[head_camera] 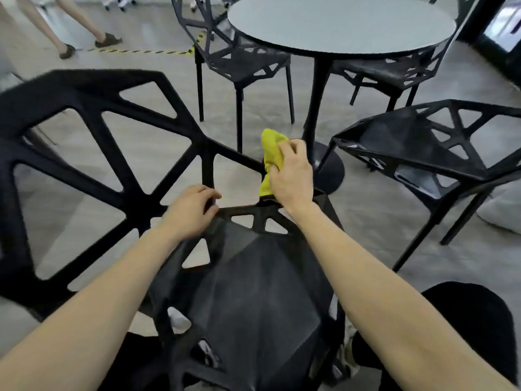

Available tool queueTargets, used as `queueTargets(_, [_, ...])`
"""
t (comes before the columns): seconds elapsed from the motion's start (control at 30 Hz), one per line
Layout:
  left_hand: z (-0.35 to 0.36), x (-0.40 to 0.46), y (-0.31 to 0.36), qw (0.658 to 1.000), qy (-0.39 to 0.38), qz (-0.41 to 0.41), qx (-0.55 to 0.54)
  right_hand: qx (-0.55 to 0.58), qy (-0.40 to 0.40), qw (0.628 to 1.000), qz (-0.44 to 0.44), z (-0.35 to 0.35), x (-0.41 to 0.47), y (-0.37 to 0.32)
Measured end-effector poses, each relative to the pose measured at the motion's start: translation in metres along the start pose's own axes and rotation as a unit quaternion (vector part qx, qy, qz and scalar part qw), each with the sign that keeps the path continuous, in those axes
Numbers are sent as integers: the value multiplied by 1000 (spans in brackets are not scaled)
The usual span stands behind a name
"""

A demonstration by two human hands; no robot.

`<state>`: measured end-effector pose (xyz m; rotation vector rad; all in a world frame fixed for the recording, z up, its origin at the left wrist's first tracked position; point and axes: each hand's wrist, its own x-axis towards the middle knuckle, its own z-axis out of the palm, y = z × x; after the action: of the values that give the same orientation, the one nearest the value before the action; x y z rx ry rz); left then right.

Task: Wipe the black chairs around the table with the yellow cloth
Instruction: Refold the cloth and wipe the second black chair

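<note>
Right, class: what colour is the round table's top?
Pale grey, with a dark rim; the table top shows only in the head view.

Both forearms are bare from elbow to wrist; no sleeves, watch or rings show. The left hand and right hand are ungloved. Black trousers cover the knee below the right fingers.

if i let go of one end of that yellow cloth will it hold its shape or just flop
Probably flop: the crumpled yellow cloth bunches in folds where the right hand grips it, and its lower end hangs limp against the black openwork plastic chair. It looks light, since one hand holds it easily.
</note>
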<state>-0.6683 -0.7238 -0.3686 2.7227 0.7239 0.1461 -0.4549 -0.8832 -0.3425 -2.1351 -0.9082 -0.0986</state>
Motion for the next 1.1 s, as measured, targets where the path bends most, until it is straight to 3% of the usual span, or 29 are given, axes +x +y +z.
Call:
queueTargets(0.07, [-1, -10, -12, 1000, -7, -6, 14, -118, -81, 983, -112, 40, -38, 16])
queueTargets(0.13, [-4, -16, -23, 1000, -9, -15, 15, -212, -168, 951, -148, 70, -85, 42])
queueTargets(0.23, [-8, -27, -42, 1000, 6, -9, 18, -183, -229, 953, -83, 63, -88, 35])
queueTargets(0.3, [-12, -32, -48, 998, 40, 4, 38, -74, -212, 973, 42, 44, -62, 14])
queueTargets(0.4, [-31, -33, -59, 980, 154, 21, 128, 62, -91, 981, 159, 28, -29, -22])
queueTargets(0.5, [-45, -31, -66, 971, 122, -5, 203, 139, -7, 984, 111, 50, -1, -66])
queueTargets(0.6, [-30, -37, -69, 951, 68, 17, 303, 141, 27, 989, 31, 87, 19, -106])
queueTargets(0.73, [-30, -35, -78, 936, 64, 42, 343, 69, -61, 993, -68, 146, -22, -93])
queueTargets(0.83, [-34, -36, -76, 930, 44, 34, 364, 68, -186, 980, -23, 144, -62, -64])
queueTargets(0.87, [-33, -36, -74, 929, 46, 32, 366, 84, -168, 982, 1, 134, -60, -63])
queueTargets(1.0, [-33, -37, -69, 934, 36, 3, 356, 144, 63, 988, -11, 108, 2, -96])
queueTargets(1.1, [-33, -37, -66, 935, 38, -9, 352, 152, 89, 984, -38, 115, 26, -108])
